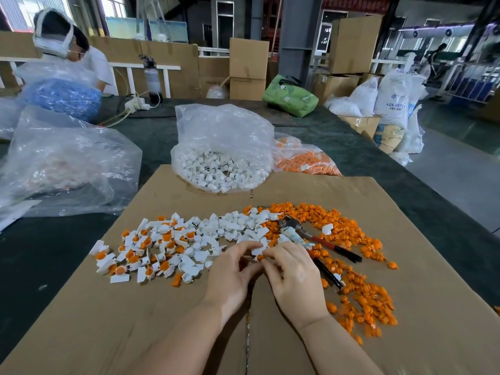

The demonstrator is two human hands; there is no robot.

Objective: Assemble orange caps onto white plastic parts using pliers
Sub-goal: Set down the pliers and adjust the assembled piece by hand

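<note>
My left hand [234, 272] and my right hand [293, 277] meet over the cardboard sheet [162, 320]. Between their fingertips sits a white plastic part [257, 250] with an orange cap [259, 257] at it; both hands pinch this piece. Red-handled pliers [319, 239] lie on the cardboard just right of my right hand, untouched. Loose white parts [230, 226] spread ahead of my hands. White parts fitted with orange caps [140, 253] lie to the left. A heap of loose orange caps [362, 288] runs along the right.
A clear bag of white parts [221, 158] and a bag of orange caps [303, 161] stand behind the cardboard. A large crumpled plastic bag [62, 163] lies at left. Another person [70, 50] sits at the far left. Boxes and sacks stand beyond the table.
</note>
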